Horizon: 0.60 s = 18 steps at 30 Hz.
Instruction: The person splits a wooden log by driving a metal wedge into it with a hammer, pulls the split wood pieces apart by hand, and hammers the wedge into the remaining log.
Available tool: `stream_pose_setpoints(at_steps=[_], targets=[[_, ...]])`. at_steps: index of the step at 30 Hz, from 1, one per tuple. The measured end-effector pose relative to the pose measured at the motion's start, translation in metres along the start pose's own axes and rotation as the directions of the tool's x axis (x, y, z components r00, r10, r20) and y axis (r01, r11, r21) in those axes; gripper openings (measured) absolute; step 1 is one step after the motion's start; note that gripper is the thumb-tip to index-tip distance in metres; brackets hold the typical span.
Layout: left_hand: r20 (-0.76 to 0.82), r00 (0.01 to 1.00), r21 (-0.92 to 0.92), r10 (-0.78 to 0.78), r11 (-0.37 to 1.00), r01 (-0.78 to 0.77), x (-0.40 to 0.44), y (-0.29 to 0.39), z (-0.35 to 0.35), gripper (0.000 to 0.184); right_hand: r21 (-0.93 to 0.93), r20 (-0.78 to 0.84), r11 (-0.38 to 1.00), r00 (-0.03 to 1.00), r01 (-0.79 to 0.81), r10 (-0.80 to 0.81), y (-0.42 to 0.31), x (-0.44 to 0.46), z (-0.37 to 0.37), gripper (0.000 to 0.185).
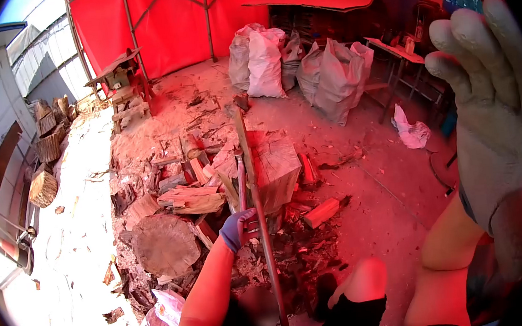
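My left hand (240,229), in a dark glove, is closed at the side of a long wooden pole (258,207); its fingertips are partly hidden there. The pole slants from the chopping block (274,165) down toward my lap. Just beyond this hand, a thinner handle (241,180) stands against the split wood. My right hand (485,78), in a pale dusty glove, is raised close to the camera at the right, fingers apart and holding nothing.
Split logs (192,200) and a round log (165,244) lie left of the block. White sacks (266,62) and grey sacks (338,80) stand at the back, beside a workbench (398,51). A plastic bag (410,128) and a split piece (322,212) lie at right.
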<state>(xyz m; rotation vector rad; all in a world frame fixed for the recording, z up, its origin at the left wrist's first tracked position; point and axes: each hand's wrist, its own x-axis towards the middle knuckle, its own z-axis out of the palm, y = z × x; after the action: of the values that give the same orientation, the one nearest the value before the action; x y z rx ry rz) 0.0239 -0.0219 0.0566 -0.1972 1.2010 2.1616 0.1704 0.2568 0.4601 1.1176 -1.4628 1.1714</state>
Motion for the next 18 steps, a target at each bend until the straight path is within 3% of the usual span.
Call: stream_pose_setpoints(at_steps=[3,4,8,10,14,18], targets=[[-0.019,0.999,0.015,0.031,0.999,-0.031,0.001,0.001,0.0,0.034,-0.214,0.107,0.957,0.978,0.198,-0.178,-0.018,0.034,-0.004,0.104],[0.03,0.999,-0.023,0.016,1.0,-0.015,0.005,0.0,-0.004,0.033,-0.269,0.146,0.931,0.966,0.245,-0.212,-0.021,0.04,-0.003,0.103],[-0.013,0.998,-0.016,0.056,0.998,-0.056,0.008,0.002,-0.001,0.03,-0.443,0.225,0.824,0.934,0.353,-0.279,-0.029,0.063,-0.007,0.1],[0.006,1.0,-0.034,-0.029,0.999,0.029,0.01,-0.002,-0.01,0.031,-0.517,0.234,0.774,0.93,0.366,-0.284,-0.03,0.076,-0.015,0.098],[-0.041,0.998,0.008,0.042,0.999,-0.042,0.004,-0.004,-0.003,0.03,-0.683,0.251,0.619,0.921,0.388,-0.299,-0.021,0.121,-0.042,0.095],[-0.043,0.999,-0.036,0.008,0.999,-0.01,0.015,-0.007,-0.013,0.024,-0.792,0.226,0.493,0.923,0.361,-0.313,-0.03,0.155,-0.076,0.092]])
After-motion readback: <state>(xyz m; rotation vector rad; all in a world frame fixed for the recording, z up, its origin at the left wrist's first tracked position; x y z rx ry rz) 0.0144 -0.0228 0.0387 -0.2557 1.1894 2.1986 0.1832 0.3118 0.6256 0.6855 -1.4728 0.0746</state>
